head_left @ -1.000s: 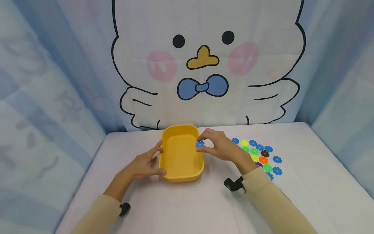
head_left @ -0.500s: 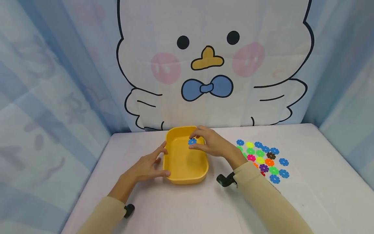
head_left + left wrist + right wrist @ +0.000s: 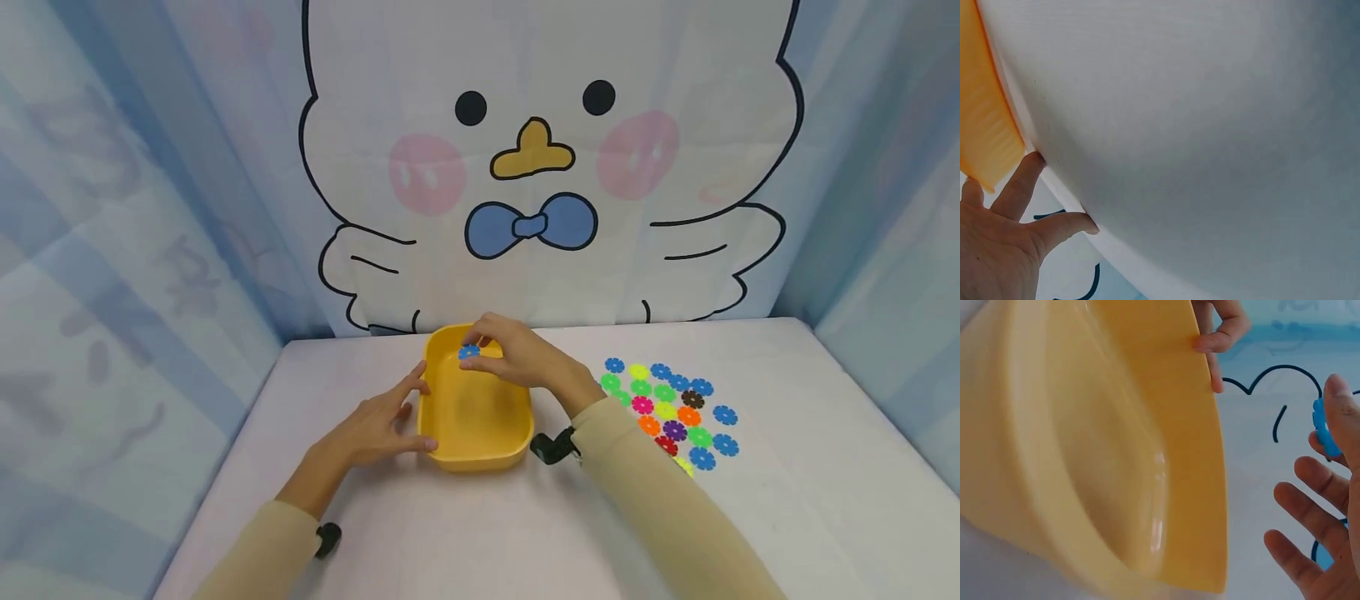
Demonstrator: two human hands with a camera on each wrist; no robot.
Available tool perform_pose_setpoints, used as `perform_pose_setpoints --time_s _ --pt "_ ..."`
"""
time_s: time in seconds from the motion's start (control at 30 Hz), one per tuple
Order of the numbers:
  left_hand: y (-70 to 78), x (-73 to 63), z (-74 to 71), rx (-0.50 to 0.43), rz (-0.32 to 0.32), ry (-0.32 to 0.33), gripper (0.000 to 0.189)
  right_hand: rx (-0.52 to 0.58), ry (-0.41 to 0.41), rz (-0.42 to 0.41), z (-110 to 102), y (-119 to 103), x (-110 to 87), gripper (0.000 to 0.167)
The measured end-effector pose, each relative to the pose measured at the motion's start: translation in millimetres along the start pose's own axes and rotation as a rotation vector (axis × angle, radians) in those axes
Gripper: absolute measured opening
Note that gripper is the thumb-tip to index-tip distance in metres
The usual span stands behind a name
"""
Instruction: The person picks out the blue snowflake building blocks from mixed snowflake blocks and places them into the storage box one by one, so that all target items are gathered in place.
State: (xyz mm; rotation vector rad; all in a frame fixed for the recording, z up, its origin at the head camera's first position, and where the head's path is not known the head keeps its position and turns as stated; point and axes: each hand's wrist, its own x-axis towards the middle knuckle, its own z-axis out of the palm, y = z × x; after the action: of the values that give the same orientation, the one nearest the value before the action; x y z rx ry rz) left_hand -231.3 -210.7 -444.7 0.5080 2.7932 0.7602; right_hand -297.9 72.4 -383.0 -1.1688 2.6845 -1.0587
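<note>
A shallow yellow plastic tray lies on the table, its inside bare where it shows. My left hand holds its left side, thumb near the front corner and fingers at the rim farther back. In the right wrist view, fingers of the left hand bend over the tray's rim. Over the tray's far part, my right hand pinches a blue snowflake disc between thumb and forefinger. The right wrist view has the blue disc partly hidden by the thumb, the other fingers spread.
Several notched snowflake discs in blue, green, yellow, orange, red, pink, purple and brown lie flat on the white table to the right. The right sleeve passes close to them. Behind the table hangs a cloth with a cartoon bird.
My right hand has moved left with the blue disc, from the tray's right rim to over its far part. The left hand keeps its hold on the tray's left side.
</note>
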Motion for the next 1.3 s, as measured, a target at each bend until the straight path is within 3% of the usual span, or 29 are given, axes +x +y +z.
perform_pose_setpoints --time_s 0.2,0.43,0.6,0.83,1.07,1.3 --pt "0.1 2.0 -4.2 -0.002 0.005 0.009 0.095 0.001 -0.021 0.024 8 6 13.9 0.037" --pt "-1.7 0.3 -5.8 -0.012 0.004 0.007 0.099 -0.042 -0.086 0.093 11 4 22.0 0.038" --pt "-3.3 -2.0 -7.8 -0.014 -0.018 0.012 0.103 -0.058 -0.112 0.080 5 -4 32.0 0.041" --pt "-3.4 0.3 -3.9 -0.039 -0.001 -0.026 0.111 -0.001 -0.067 0.103 5 5 41.2 0.040" --pt "-3.8 -0.4 -3.1 -0.028 -0.007 -0.027 0.110 0.091 -0.023 0.158 26 20 45.2 0.037" --pt "-5.8 -0.2 -0.9 -0.022 -0.036 -0.014 0.112 0.064 -0.036 0.168 45 22 51.3 0.036"
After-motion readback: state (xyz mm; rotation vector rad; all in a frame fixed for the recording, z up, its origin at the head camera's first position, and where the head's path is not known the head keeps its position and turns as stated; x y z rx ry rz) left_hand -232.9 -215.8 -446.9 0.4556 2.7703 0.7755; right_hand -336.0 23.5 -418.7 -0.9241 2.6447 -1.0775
